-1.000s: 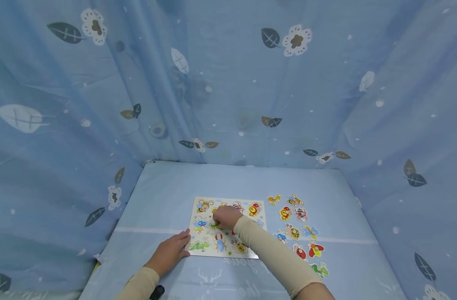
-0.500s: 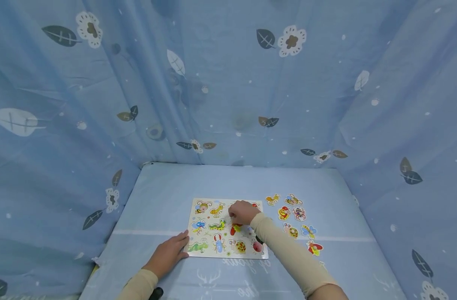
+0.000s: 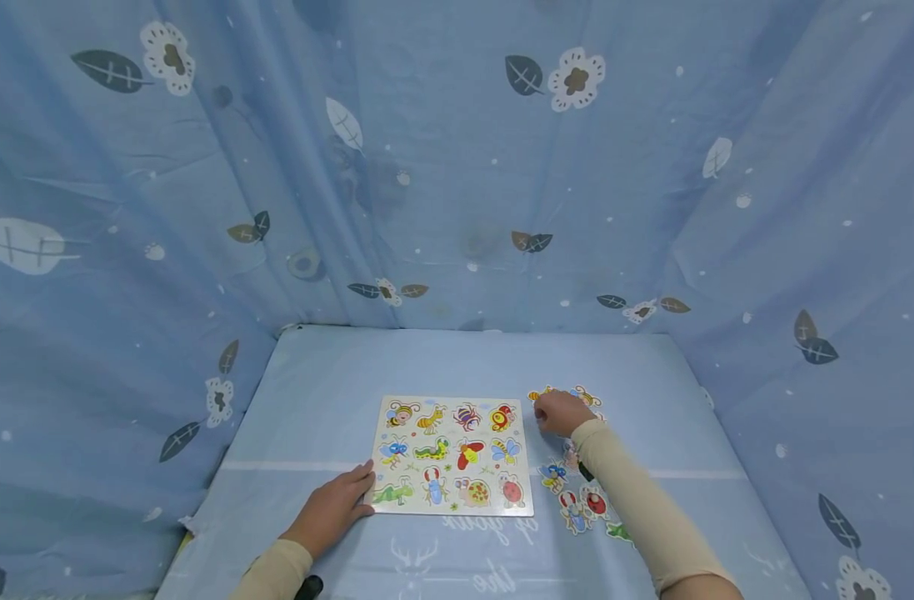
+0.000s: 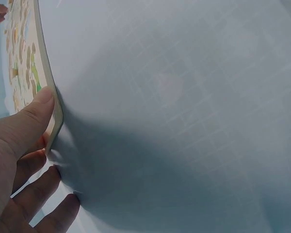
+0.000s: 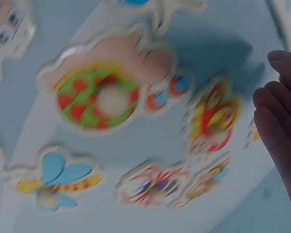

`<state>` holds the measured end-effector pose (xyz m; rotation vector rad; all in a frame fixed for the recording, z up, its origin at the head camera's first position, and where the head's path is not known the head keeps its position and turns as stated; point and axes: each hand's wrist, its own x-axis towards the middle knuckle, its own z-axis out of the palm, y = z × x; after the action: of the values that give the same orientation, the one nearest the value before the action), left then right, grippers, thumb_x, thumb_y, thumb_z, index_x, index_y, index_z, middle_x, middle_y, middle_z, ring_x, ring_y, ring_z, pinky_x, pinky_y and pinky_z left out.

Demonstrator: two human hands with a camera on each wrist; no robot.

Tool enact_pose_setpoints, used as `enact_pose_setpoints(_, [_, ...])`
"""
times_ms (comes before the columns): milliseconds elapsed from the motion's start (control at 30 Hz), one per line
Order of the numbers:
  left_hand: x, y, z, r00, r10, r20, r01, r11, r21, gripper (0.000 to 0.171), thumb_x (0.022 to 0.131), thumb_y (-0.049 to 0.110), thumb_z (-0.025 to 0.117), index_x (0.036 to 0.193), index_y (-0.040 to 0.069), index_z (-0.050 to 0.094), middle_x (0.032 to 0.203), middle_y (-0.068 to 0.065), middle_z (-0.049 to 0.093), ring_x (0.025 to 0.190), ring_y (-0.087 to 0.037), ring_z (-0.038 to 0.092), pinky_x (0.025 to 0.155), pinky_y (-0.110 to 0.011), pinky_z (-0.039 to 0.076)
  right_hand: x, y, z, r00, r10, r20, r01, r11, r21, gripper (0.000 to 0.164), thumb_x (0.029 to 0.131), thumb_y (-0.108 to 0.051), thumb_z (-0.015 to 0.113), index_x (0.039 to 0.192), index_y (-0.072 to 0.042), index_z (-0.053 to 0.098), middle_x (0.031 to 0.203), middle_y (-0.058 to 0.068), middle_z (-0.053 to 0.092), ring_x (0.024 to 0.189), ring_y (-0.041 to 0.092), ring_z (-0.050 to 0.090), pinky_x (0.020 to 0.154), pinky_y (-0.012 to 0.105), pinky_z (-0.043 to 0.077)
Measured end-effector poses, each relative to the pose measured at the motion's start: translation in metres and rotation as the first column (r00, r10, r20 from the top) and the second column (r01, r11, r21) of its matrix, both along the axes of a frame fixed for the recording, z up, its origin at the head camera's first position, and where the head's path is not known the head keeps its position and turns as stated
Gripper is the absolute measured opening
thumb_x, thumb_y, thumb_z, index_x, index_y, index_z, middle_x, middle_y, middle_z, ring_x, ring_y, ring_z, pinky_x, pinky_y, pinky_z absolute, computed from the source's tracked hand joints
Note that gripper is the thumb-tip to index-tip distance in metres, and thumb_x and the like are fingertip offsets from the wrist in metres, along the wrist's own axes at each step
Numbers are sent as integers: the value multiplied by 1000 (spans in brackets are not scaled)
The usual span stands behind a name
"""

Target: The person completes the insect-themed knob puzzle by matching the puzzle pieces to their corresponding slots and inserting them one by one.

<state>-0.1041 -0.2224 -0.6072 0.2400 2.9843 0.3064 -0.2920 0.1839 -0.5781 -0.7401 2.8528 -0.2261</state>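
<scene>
In the head view, the cream puzzle board (image 3: pixel 453 481) lies flat, showing rows of coloured insects. My left hand (image 3: pixel 335 507) rests at its near left corner. In the left wrist view, the thumb (image 4: pixel 36 111) lies on the board's corner while the other fingers spread beside it on the cloth. Just right of the board, my right hand (image 3: pixel 563 413) hovers over loose insect pieces and hides some of them. Its fingertips are bent loosely, with nothing seen between them in the right wrist view. A snail piece (image 5: pixel 128 108) and a spider piece (image 5: pixel 157 187) lie near.
More loose pieces lie to the right: a blue mosquito (image 3: pixel 553 476), a stag beetle (image 3: pixel 574 512), a ladybird (image 3: pixel 594 502) and a dragonfly (image 5: pixel 58 180). The right sleeve (image 3: pixel 644 508) covers part of them. Blue patterned curtains (image 3: pixel 427 167) surround the cloth-covered table (image 3: pixel 329 375).
My right hand has moved right, from over the board to over the loose pieces. The board's insects now show uncovered. The left hand stays at the corner.
</scene>
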Motion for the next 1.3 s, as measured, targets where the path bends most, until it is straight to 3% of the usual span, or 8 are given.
enact_pose_setpoints(233, [-1,1,-2,1000,9,4,-9,1000,-3,68,76,39,78,135,12,58,148,-2,50,134,-22,51,109,-42,48,-6,31,-3,991,-136,1,135,988,73,8,80,-11,79,83,-12,73,76,-1,68,63,12,54,62,31,55])
enact_pose_setpoints(600, [1,0,-4,1000,14,4,-14,1000,-3,69,76,40,78,136,12,57,148,-1,50,134,-21,51,109,-42,49,-7,40,-8,974,-222,50,218,973,79,7,81,-8,77,87,-11,74,77,-1,67,64,15,54,63,31,54])
enact_pose_setpoints(1300, [0,-2,-6,1000,0,-28,0,1000,6,68,75,40,79,134,11,59,146,-1,52,133,-21,52,108,-40,50,-7,33,-4,980,-198,31,197,979,53,6,83,-6,75,82,-10,72,75,0,66,63,15,53,60,30,52])
